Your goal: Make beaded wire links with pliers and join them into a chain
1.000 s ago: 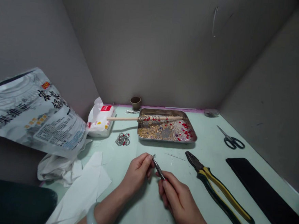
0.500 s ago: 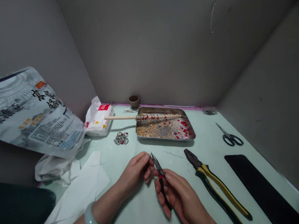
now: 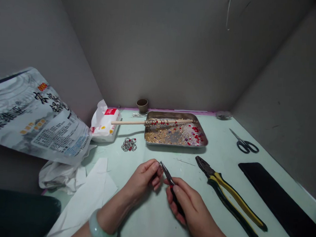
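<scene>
Near the middle of the table, my left hand is closed in a pinch; what sits between thumb and finger is too small to name. My right hand is wrapped round small needle-nose pliers with dark handles. Their narrow tips meet the left fingertips. Behind the hands lies a metal tray of gold, clear and red beads. A wooden stick wound with wire and red beads rests across it. To the left of the tray is a beaded wire piece with grey loops and red beads.
Large yellow-and-green combination pliers, scissors and a black flat case lie on the right. A tissue pack, small brown cup, white paper and a large printed bag are on the left.
My right hand has turned and closed further round the needle-nose pliers, whose handles now sit deeper in the palm. My left hand keeps its pinch. The view has shifted slightly.
</scene>
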`<state>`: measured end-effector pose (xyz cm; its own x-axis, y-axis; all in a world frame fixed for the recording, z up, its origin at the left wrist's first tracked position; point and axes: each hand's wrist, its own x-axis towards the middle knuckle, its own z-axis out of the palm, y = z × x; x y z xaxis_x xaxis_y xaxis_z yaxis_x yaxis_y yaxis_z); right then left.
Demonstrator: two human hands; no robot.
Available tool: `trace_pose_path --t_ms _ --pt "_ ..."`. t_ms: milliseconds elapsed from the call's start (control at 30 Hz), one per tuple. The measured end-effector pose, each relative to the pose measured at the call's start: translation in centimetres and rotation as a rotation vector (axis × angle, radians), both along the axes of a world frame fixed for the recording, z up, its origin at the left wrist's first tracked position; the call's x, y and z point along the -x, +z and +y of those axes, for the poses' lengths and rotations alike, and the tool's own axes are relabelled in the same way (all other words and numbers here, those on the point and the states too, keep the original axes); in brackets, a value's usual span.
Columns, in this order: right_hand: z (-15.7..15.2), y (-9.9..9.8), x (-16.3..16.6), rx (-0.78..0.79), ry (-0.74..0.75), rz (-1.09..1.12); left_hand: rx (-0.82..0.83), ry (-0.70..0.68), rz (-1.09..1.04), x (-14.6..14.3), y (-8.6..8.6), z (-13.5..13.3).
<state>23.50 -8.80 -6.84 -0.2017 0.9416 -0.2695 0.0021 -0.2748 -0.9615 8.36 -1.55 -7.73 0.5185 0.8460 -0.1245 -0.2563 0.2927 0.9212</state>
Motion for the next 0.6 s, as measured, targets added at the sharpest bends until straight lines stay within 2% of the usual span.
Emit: trace_pose_path --t_ms 200,367,467,533,600 --pt "0.0 -0.5 -0.1 -0.356 -0.017 -0.487 -0.079 0.015 0.13 0.2 -0.2 0.2" --pt "-0.1 -1.1 0.3 -0.443 -0.03 -0.673 -0.155 0.051 0.293 0.1 -0.1 0.1" --pt "0.1 -1.0 0.1 -0.394 -0.046 -0.573 -0.204 0.104 0.391 0.2 0.1 0.1" --pt "0.3 -0.6 -0.1 -0.246 -0.008 -0.327 -0.19 0.11 0.355 0.2 0.2 0.1" --pt "0.5 -0.3 -0.4 -0.062 0.032 -0.01 -0.112 0.08 0.229 0.2 0.2 0.1"
